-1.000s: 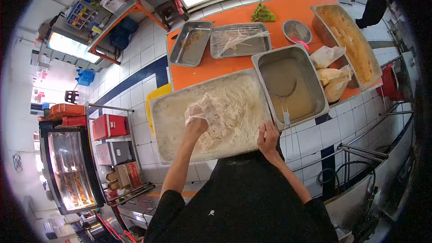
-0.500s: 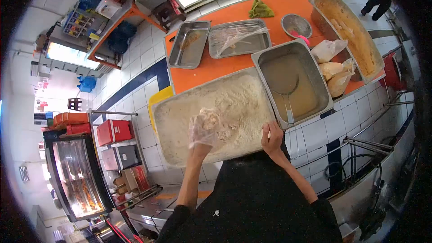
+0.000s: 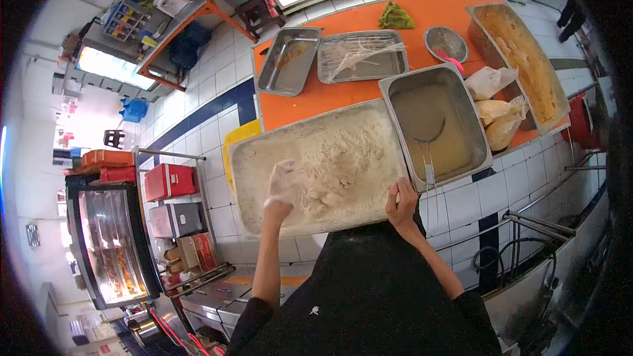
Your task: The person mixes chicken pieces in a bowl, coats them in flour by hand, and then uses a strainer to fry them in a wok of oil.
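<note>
A wide shallow tray [image 3: 244,214] of pale flour lies in front of me. My left hand [image 3: 283,183], in a clear plastic glove dusted with flour, is over the tray's left half. It holds nothing, and its fingers are stretched out. Just right of it, flour-coated lumps that look like chicken pieces [image 3: 324,196] rest in the heaped flour [image 3: 356,148]. My bare right hand [image 3: 401,204] has its fingers curled over the tray's near right edge.
Right of the flour stands a deep metal pan [image 3: 484,151] of cloudy liquid with a wire strainer [image 3: 430,175] in it. Behind, on the orange table [image 3: 290,111], are two metal trays [image 3: 287,86] [image 3: 362,78], a bowl [image 3: 447,43], a green cloth [image 3: 395,16], filled plastic bags [image 3: 491,82] and a long orange-crusted pan [image 3: 527,69].
My left hand has let go of a floured lump and moved left, its fingers now extended. The lumps lie in the flour. My right hand stays on the tray's edge. The view has shifted slightly.
</note>
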The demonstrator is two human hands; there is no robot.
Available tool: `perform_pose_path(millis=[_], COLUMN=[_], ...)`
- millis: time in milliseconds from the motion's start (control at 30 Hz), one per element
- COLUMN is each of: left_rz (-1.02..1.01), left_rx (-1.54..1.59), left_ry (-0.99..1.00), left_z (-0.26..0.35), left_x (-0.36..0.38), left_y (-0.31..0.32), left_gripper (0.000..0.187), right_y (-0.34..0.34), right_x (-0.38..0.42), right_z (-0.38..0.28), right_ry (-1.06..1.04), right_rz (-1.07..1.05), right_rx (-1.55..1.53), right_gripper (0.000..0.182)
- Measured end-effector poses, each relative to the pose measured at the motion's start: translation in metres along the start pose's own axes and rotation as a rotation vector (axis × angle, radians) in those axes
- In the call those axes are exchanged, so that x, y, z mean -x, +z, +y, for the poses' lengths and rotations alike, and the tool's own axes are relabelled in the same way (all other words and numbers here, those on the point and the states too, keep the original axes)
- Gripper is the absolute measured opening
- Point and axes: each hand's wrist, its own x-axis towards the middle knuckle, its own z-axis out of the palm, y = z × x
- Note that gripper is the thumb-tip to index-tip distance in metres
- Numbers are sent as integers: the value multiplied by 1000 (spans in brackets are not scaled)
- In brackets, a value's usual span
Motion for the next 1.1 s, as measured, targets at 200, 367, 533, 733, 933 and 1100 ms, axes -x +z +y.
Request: perform_pose_path(millis=[200,367,533,733,933,1100], left_rz=[-511,-445,-597,-520,-537,-531], left_rx=[-1258,-622,-556,-378,-676,-293], left_ry=[174,334,400,123,-73,-48], left_z=[-109,-127,-14,-205,-46,-17], left_x=[-45,-48,-47,-137,-80,-108], left_y=[103,116,66,73,148,108], left_gripper=[34,31,30,33,33,29], right_y=[1,-2,-3,1,-3,0], right_x=[1,1,2,2,2,4], right_z=[0,1,0,2,-2,3], right_ry=[-38,-3,18,22,41,45], right_rz=[25,48,54,81,50,31], right_rx=[9,29,43,4,-16,-8], right_gripper=[18,16,12,9,13,17])
